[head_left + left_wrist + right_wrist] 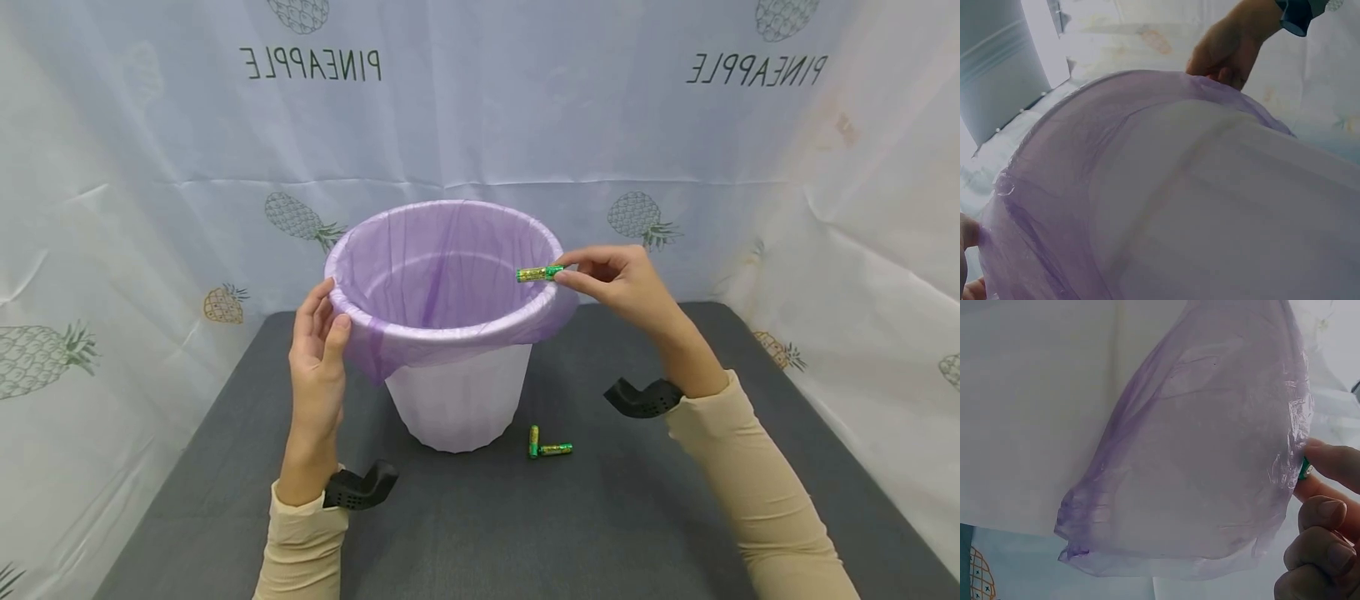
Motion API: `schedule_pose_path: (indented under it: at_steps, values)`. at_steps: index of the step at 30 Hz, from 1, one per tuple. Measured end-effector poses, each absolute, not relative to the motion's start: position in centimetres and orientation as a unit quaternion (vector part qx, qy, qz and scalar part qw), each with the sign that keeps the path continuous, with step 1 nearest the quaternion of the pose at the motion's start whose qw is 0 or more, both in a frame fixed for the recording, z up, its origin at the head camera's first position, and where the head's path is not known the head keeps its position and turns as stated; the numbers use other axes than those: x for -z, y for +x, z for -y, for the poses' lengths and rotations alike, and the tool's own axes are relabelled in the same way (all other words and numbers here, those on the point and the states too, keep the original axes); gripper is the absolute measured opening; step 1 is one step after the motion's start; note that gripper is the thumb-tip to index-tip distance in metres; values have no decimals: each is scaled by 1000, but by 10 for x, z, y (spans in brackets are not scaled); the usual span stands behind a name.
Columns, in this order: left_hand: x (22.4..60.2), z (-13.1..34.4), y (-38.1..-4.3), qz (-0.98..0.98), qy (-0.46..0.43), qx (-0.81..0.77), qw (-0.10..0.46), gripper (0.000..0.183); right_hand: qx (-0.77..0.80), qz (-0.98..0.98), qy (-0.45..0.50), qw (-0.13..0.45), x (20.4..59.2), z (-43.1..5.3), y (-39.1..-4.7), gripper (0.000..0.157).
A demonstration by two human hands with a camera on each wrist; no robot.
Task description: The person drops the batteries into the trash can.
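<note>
A white trash bin point(459, 400) stands upright on the dark table, lined with a thin purple bag point(390, 348) folded down over its rim. My left hand point(317, 367) holds the bin at the left of the rim, thumb in front and fingers behind. Between thumb and fingertips, my right hand point(626, 283) pinches a green and gold battery point(534, 274) by one end. It lies level at the rim's right side, its free end over the bin's opening. In the right wrist view, only the end of that battery point(1305, 467) shows past the bag.
Two more batteries lie on the table point(480, 533) right of the bin's base: one battery point(533, 442) points away from me, the other battery point(556, 449) lies crosswise beside it. Behind hangs a pineapple-print curtain point(525, 108). Black wrist mounts point(362, 486) jut inward from both forearms.
</note>
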State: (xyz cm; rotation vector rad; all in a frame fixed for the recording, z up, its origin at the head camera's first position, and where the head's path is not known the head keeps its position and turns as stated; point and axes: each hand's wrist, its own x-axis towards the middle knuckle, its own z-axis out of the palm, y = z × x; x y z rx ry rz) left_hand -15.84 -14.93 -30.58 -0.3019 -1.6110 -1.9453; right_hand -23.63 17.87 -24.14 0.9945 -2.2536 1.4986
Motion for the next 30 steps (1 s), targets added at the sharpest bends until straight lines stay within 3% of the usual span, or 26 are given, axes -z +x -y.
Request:
schedule_pose_path:
  at_steps: [2, 20, 30]
  values:
    - [306, 149, -159, 605, -113, 731, 294, 44, -522, 773, 338, 126, 241, -177, -236, 28]
    - [307, 149, -160, 604, -115, 731, 295, 44, -552, 746, 346, 138, 250, -180, -235, 35]
    - [307, 149, -159, 602, -114, 733, 295, 44, -546, 774, 297, 122, 274, -203, -223, 17]
